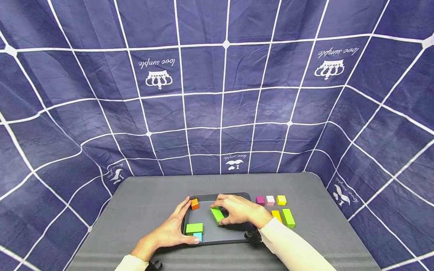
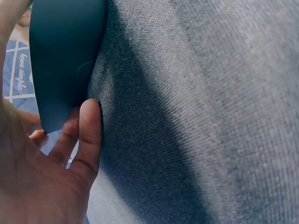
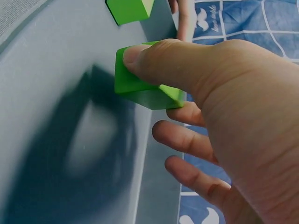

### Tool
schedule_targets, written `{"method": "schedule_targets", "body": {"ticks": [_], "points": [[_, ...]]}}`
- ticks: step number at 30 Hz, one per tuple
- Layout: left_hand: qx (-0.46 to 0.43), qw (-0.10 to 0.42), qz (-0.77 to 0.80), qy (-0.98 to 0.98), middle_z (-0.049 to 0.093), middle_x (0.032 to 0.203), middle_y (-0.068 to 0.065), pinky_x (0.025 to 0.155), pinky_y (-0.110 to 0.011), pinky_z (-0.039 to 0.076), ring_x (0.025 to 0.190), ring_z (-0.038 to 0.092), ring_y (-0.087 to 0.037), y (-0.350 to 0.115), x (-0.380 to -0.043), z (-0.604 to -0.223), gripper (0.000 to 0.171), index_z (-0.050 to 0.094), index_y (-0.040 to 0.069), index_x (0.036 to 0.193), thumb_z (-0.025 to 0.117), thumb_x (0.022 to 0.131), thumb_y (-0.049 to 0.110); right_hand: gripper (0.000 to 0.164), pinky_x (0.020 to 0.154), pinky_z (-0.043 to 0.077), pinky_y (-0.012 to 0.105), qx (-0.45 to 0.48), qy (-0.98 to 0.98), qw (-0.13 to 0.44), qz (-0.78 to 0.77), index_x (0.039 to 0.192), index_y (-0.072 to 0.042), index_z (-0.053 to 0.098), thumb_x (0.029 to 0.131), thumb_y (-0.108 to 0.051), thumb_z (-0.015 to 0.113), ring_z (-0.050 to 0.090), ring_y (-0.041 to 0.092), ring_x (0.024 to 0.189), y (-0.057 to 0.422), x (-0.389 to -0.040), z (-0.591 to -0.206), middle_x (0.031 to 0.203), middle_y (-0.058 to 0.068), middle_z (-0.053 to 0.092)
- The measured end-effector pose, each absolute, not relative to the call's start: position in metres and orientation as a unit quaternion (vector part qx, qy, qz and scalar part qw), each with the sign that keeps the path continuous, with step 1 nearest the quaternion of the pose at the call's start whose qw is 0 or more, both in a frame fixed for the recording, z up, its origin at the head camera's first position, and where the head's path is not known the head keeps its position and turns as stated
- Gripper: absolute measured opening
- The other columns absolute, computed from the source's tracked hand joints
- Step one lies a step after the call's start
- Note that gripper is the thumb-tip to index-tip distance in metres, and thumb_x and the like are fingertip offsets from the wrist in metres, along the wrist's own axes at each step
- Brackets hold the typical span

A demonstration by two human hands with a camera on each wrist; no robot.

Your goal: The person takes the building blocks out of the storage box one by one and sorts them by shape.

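My right hand (image 1: 237, 207) pinches a green rectangular block (image 1: 217, 215) between thumb and fingers, tilted over the grey tray (image 1: 211, 231). In the right wrist view the thumb lies on the top end of this green block (image 3: 133, 81), with the lower fingers apart from it. My left hand (image 1: 169, 228) holds the tray's left side, thumb across the near corner and fingers up at the far corner. The left wrist view has its fingertips (image 2: 89, 112) against the tray's outer wall (image 2: 65, 56). Inside the tray lie an orange cube (image 1: 194, 204), another green block (image 1: 194, 228) and a light blue cube (image 1: 198, 237).
Right of the tray, a purple cube (image 1: 260, 200), a pale pink cube (image 1: 270, 200) and a yellow cube (image 1: 281, 200) form a row. Nearer stand a yellow-orange block (image 1: 276, 215), partly behind the right sleeve, and a green block (image 1: 288, 218). A blue curtain (image 1: 203, 113) surrounds the grey table (image 1: 145, 203).
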State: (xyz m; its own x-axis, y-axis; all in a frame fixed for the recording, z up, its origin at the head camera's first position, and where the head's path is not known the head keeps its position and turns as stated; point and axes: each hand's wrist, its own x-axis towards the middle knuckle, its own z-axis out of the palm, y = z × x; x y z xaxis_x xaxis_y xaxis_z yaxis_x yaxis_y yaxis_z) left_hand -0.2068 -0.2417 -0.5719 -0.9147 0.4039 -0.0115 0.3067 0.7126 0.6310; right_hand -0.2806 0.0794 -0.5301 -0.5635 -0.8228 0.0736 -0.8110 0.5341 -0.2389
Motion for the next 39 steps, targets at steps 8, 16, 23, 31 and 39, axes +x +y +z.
{"method": "schedule_targets", "body": {"ticks": [8, 16, 23, 31, 39], "points": [[0.194, 0.068, 0.336, 0.919, 0.014, 0.198, -0.012, 0.134, -0.071, 0.042, 0.176, 0.035, -0.046, -0.243, -0.208, -0.573, 0.147, 0.021, 0.005, 0.186, 0.105, 0.08, 0.063, 0.062, 0.091, 0.062, 0.031, -0.441, 0.885, 0.018, -0.145, 0.156, -0.021, 0.075, 0.099, -0.038, 0.095, 0.075, 0.013, 0.105, 0.099, -0.272, -0.519, 0.136, -0.006, 0.072], [0.193, 0.07, 0.336, 0.919, 0.013, 0.198, -0.011, 0.135, -0.07, 0.041, 0.177, 0.035, -0.044, -0.243, -0.208, -0.572, 0.148, 0.021, 0.006, 0.187, 0.104, 0.08, 0.065, 0.06, 0.093, 0.066, 0.035, -0.413, 0.897, 0.001, -0.159, 0.154, -0.027, 0.076, 0.099, -0.038, 0.095, 0.077, 0.011, 0.111, 0.123, -0.263, -0.51, 0.138, -0.009, 0.072], [0.2, 0.067, 0.333, 0.919, 0.015, 0.198, -0.011, 0.135, -0.069, 0.043, 0.176, 0.036, -0.044, -0.245, -0.208, -0.574, 0.148, 0.021, 0.004, 0.186, 0.104, 0.08, 0.066, 0.057, 0.094, 0.068, 0.037, -0.403, 0.898, -0.03, -0.176, 0.149, -0.022, 0.078, 0.096, -0.034, 0.098, 0.082, 0.019, 0.109, 0.153, -0.254, -0.506, 0.132, -0.009, 0.074], [0.202, 0.063, 0.332, 0.919, 0.015, 0.198, -0.012, 0.135, -0.069, 0.042, 0.176, 0.035, -0.044, -0.244, -0.207, -0.572, 0.148, 0.022, 0.003, 0.186, 0.104, 0.08, 0.066, 0.057, 0.089, 0.066, 0.032, -0.38, 0.906, -0.051, -0.178, 0.146, -0.017, 0.078, 0.095, -0.03, 0.099, 0.08, 0.016, 0.104, 0.189, -0.248, -0.501, 0.13, -0.009, 0.074], [0.195, 0.066, 0.333, 0.92, 0.015, 0.198, -0.012, 0.135, -0.068, 0.043, 0.176, 0.037, -0.043, -0.244, -0.206, -0.571, 0.149, 0.022, 0.004, 0.186, 0.104, 0.079, 0.066, 0.057, 0.091, 0.068, 0.034, -0.363, 0.91, -0.061, -0.191, 0.145, -0.016, 0.079, 0.092, -0.021, 0.1, 0.076, 0.009, 0.101, 0.221, -0.245, -0.503, 0.128, -0.009, 0.073]]}}
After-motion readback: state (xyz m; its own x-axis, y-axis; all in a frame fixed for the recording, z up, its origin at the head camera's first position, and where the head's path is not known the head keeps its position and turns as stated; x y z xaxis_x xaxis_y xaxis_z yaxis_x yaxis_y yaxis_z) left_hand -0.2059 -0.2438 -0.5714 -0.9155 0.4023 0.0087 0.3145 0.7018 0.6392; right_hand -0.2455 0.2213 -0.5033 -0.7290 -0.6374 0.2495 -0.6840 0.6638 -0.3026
